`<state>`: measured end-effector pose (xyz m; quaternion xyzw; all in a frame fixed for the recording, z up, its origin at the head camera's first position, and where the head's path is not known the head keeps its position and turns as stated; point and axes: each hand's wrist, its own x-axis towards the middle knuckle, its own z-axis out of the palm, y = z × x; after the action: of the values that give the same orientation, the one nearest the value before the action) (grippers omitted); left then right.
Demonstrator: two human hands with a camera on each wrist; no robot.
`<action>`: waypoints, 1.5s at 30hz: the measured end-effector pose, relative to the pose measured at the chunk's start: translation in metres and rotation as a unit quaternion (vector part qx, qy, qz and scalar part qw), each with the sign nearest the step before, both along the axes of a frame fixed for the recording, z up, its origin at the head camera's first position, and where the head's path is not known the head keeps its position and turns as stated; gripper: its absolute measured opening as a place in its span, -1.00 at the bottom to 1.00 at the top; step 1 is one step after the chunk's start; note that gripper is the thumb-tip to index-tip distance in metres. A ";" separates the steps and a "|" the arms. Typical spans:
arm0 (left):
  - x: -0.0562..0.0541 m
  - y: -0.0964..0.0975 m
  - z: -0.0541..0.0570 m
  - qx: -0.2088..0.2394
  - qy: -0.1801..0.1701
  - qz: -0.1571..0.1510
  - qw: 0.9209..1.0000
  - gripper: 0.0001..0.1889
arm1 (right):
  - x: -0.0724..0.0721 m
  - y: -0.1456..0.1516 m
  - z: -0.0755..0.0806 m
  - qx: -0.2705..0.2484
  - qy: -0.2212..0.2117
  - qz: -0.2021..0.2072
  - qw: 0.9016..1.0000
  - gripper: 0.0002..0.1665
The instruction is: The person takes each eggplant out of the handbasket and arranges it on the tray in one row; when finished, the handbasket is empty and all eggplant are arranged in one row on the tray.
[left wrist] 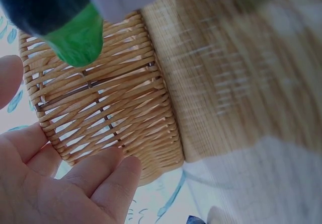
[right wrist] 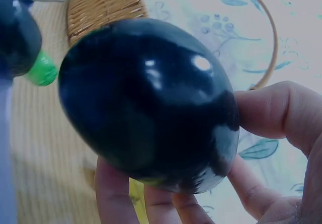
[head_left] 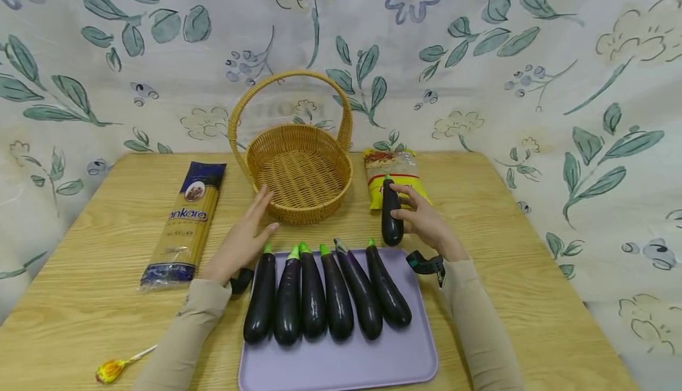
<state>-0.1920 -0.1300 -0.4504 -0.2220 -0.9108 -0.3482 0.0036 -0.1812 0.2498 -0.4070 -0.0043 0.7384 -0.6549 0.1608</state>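
Observation:
A dark, glossy eggplant (head_left: 392,219) with a green stem is gripped by my right hand (head_left: 426,222), above the tray's far right corner and in front of a yellow bag. In the right wrist view the eggplant (right wrist: 151,103) fills the middle, thumb on one side and fingers beneath. My left hand (head_left: 242,243) touches the wicker basket (head_left: 314,210) at its near left side. The left wrist view shows the left fingers (left wrist: 118,183) fairly straight against the basket's woven wall (left wrist: 105,98). Several eggplants (head_left: 314,290) lie side by side on the lilac tray (head_left: 341,367), stems toward the basket.
A pack of spaghetti (head_left: 183,225) lies left of the basket. The yellow bag (head_left: 375,192) rests at the back right, partly hidden by the right hand and eggplant. A wrapped lollipop (head_left: 112,371) is at the front left. Floral cloth (head_left: 479,83) hangs behind the wooden table (head_left: 511,249).

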 end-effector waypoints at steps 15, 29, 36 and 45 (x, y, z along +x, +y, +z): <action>0.000 0.000 -0.001 0.000 0.001 0.001 1.000 -0.25 | 0.019 0.007 -0.018 0.020 -0.003 -0.005 1.000 -0.35; 0.001 -0.004 0.000 -0.008 -0.003 0.006 1.000 -0.24 | 0.042 0.015 -0.025 0.051 -0.001 0.016 0.999 -0.36; 0.003 -0.003 0.000 -0.001 -0.002 0.007 1.000 -0.25 | 0.054 0.020 -0.025 0.065 -0.007 0.029 0.997 -0.37; 0.002 -0.004 0.002 0.001 -0.001 0.004 1.000 -0.25 | 0.073 0.024 -0.027 0.095 -0.006 0.044 0.994 -0.39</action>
<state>-0.1899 -0.1339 -0.4483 -0.2181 -0.9114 -0.3490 0.0039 -0.1085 0.2740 -0.4338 -0.0173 0.7957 -0.5738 0.1932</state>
